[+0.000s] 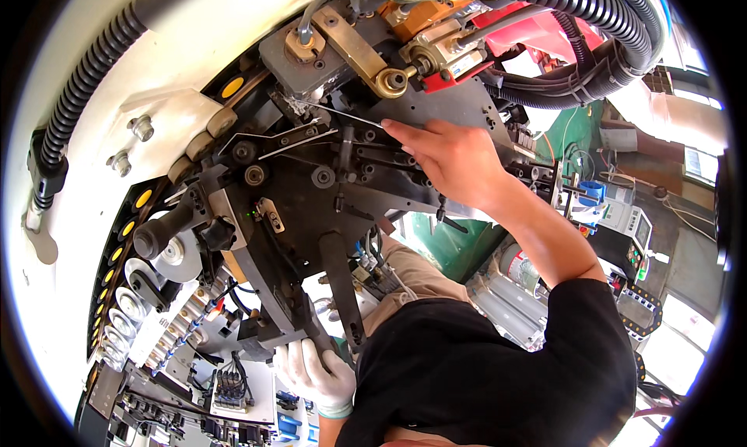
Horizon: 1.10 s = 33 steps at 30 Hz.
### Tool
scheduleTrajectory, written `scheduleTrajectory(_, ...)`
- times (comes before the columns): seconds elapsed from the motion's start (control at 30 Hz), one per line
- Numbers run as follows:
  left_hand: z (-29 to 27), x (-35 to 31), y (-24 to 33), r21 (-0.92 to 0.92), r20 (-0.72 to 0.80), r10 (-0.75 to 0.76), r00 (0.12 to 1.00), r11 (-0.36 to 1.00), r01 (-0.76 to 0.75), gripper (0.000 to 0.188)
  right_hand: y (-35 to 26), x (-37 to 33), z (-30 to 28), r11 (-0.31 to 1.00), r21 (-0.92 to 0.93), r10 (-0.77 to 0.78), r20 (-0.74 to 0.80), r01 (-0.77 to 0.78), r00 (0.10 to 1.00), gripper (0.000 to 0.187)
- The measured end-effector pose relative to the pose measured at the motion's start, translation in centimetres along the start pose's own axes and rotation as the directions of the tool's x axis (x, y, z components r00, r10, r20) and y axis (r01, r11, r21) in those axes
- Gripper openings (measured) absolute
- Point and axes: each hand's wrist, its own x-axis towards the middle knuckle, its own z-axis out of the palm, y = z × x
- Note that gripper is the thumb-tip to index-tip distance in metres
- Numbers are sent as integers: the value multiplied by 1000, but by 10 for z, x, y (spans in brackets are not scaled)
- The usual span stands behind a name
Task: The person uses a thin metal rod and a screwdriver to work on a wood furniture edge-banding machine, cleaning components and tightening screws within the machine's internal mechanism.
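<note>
My right hand point(447, 159) is bare and reaches over a dark metal plate point(292, 202) on the machine. Its index finger is extended, with the tip at the end of a thin pale strip point(342, 115); the other fingers are bent, and the strip seems pinched there. The strip's far end runs in beside a grey metal block point(307, 66). Lower left, my left hand point(315, 377) wears a white glove. Its fingers are bent against the lower end of a dark metal bar point(268, 291), and their tips are partly hidden.
A black knobbed handle point(167, 229) juts out left of the plate. Several white rollers point(120, 322) line the lower left. A brass-coloured lever point(350, 46) and a pneumatic cylinder point(443, 50) are above my right hand. Black corrugated hoses point(576, 0) curve across the top right.
</note>
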Motion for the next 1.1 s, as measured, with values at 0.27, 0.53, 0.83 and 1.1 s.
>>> scheduleTrajectory(0.27,0,-1,-1,-7,4,0,1000,1000,0,38,4,2,3,999,47,-26,22,25,999,50)
scheduleTrajectory(0.53,1,0,-1,0,2,3,1000,1000,-3,37,6,-1,-8,988,-106,-105,82,113,991,50)
scheduleTrajectory(0.83,0,5,0,-19,-2,20,1000,1000,-20,36,7,2,7,997,-47,-65,-7,64,998,51)
scheduleTrajectory(1.1,0,5,0,-8,-3,16,1000,1000,-16,34,8,4,7,997,76,-8,10,7,1000,44)
